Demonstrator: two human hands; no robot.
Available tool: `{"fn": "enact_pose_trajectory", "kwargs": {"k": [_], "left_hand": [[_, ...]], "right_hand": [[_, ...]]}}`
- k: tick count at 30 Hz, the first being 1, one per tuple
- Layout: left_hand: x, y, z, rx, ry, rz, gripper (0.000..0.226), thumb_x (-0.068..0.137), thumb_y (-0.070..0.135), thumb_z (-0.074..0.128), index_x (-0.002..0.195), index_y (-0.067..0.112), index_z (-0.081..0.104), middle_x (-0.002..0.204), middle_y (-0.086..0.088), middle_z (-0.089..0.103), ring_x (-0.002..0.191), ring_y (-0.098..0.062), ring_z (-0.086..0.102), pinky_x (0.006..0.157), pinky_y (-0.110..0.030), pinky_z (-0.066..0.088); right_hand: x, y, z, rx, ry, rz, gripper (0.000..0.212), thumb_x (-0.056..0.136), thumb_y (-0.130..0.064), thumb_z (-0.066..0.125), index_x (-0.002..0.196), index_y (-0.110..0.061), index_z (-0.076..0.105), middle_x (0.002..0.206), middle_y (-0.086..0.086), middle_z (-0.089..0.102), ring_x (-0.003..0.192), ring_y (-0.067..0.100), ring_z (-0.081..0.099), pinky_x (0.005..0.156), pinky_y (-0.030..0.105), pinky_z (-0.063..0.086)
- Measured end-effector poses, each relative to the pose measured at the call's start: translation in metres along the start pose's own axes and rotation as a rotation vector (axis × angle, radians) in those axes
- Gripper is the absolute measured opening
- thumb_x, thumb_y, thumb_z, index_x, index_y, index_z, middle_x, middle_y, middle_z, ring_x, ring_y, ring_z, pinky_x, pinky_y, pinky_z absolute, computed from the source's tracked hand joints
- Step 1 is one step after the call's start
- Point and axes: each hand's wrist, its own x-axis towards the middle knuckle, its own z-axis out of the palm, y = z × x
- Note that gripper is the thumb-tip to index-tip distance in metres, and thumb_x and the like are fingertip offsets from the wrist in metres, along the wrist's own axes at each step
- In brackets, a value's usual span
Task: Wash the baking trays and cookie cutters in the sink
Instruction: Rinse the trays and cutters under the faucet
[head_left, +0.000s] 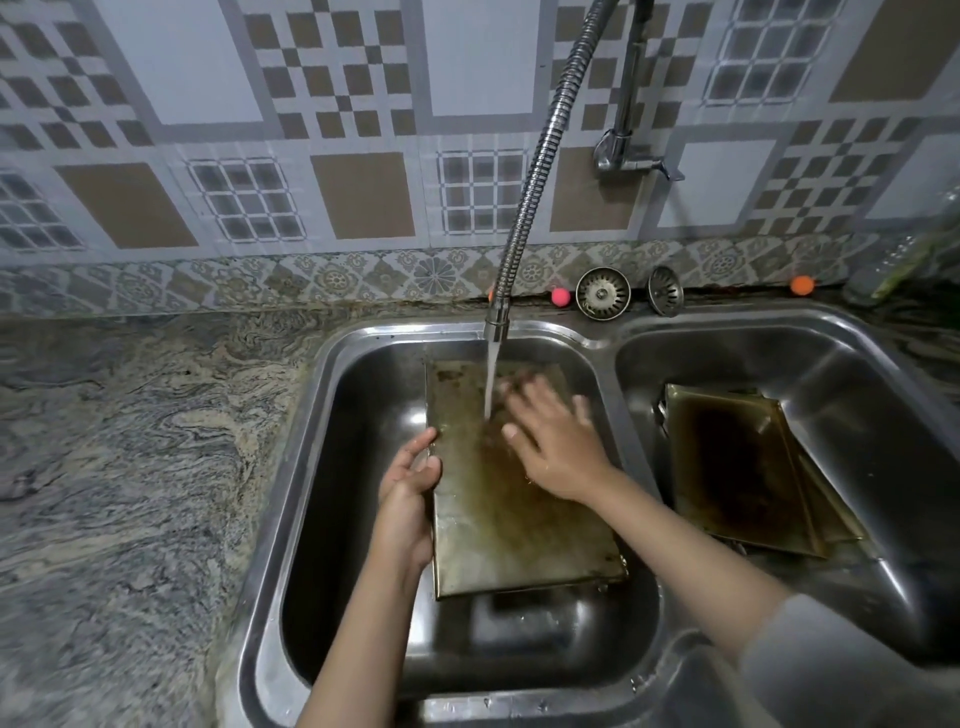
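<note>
Water (491, 384) runs from the flexible faucet (530, 187) onto a stained baking tray (498, 519) propped in the left basin (363, 519) of the double sink. The left hand (408, 493) grips the tray's left edge, fingers curled round it. The right hand (550, 441) lies flat on the tray, fingers spread; their tips look blurred. More trays (737, 467) are stacked in the right basin (857, 395), and two strainers (602, 292) lean against the wall.

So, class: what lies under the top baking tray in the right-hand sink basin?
Under the top tray, at least one more tray's edge sticks out at its right. Anything else beneath is covered.
</note>
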Motion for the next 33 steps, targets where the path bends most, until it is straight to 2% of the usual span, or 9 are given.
{"fn": "enact_pose_trajectory", "kwargs": {"k": [3,6,10,16,19,22,24,29,33], "left_hand": [[0.000,0.001,0.011,0.005,-0.026,0.036,0.032,0.091,-0.009,0.040,0.103,0.013,0.059,0.084,-0.009,0.068,0.073,-0.022,0.063,0.078,-0.038,0.051],[0.011,0.006,0.031,0.024,-0.032,0.092,0.033,0.091,-0.012,0.038,0.100,0.013,0.058,0.080,-0.007,0.067,0.070,-0.015,0.065,0.072,-0.029,0.055],[0.027,0.026,0.030,-0.051,0.012,0.140,0.033,0.093,-0.008,0.039,0.100,0.017,0.059,0.087,-0.007,0.069,0.081,-0.020,0.065,0.081,-0.037,0.053],[0.025,0.016,0.031,-0.148,0.016,0.113,0.032,0.095,-0.005,0.038,0.101,0.019,0.057,0.075,0.001,0.069,0.067,-0.013,0.066,0.066,-0.031,0.056],[0.025,0.002,0.044,-0.147,0.026,0.072,0.033,0.094,-0.008,0.037,0.104,0.016,0.055,0.065,0.003,0.067,0.061,-0.009,0.066,0.057,-0.023,0.055],[0.025,-0.004,0.044,-0.127,0.038,0.028,0.032,0.093,-0.007,0.039,0.104,0.017,0.057,0.082,-0.004,0.061,0.081,-0.016,0.062,0.078,-0.031,0.054],[0.025,-0.003,0.035,-0.150,0.052,0.020,0.034,0.093,-0.007,0.038,0.102,0.018,0.059,0.084,-0.005,0.059,0.081,-0.016,0.061,0.082,-0.033,0.052],[0.016,-0.010,0.034,-0.174,0.025,-0.028,0.037,0.092,-0.010,0.035,0.100,0.018,0.057,0.065,0.001,0.060,0.058,-0.010,0.063,0.059,-0.024,0.055],[0.018,-0.015,0.042,-0.104,0.000,-0.052,0.036,0.090,-0.010,0.037,0.102,0.016,0.058,0.097,-0.014,0.061,0.085,-0.023,0.063,0.080,-0.034,0.053]], "right_hand": [[0.007,-0.004,-0.002,0.039,0.027,0.267,0.062,0.100,-0.048,0.018,0.152,-0.021,-0.001,0.157,-0.001,-0.019,0.144,0.018,-0.019,0.113,0.062,0.000],[-0.017,-0.048,0.013,0.099,0.080,0.008,0.060,0.100,-0.041,0.020,0.150,-0.024,-0.010,0.154,-0.007,-0.025,0.141,0.010,-0.025,0.113,0.055,-0.011],[-0.042,-0.044,0.024,0.071,0.086,-0.167,0.063,0.095,-0.050,0.016,0.150,-0.031,-0.008,0.156,-0.015,-0.019,0.142,0.003,-0.020,0.116,0.049,-0.008],[-0.008,-0.011,-0.005,0.053,0.100,0.375,0.074,0.097,-0.055,0.021,0.151,-0.013,-0.009,0.155,0.007,-0.025,0.144,0.025,-0.022,0.111,0.060,-0.011],[-0.016,-0.049,0.003,0.010,0.112,0.211,0.072,0.096,-0.052,0.021,0.151,-0.016,-0.008,0.155,0.006,-0.024,0.142,0.024,-0.025,0.108,0.059,-0.015],[-0.039,-0.070,0.017,0.014,0.084,-0.050,0.066,0.094,-0.046,0.016,0.152,-0.021,0.001,0.156,-0.006,-0.018,0.143,0.010,-0.022,0.116,0.053,-0.008],[-0.038,-0.049,0.012,0.006,0.075,-0.030,0.060,0.098,-0.043,0.016,0.152,-0.023,-0.003,0.155,-0.009,-0.021,0.142,0.008,-0.022,0.117,0.050,-0.006],[-0.008,-0.004,-0.011,-0.022,0.077,0.366,0.064,0.100,-0.047,0.015,0.150,-0.016,-0.010,0.156,0.002,-0.025,0.143,0.020,-0.024,0.110,0.062,-0.009],[-0.015,-0.039,-0.002,-0.052,0.096,0.149,0.061,0.100,-0.042,0.017,0.151,-0.020,-0.007,0.156,-0.002,-0.022,0.143,0.015,-0.023,0.111,0.060,-0.011]]}}
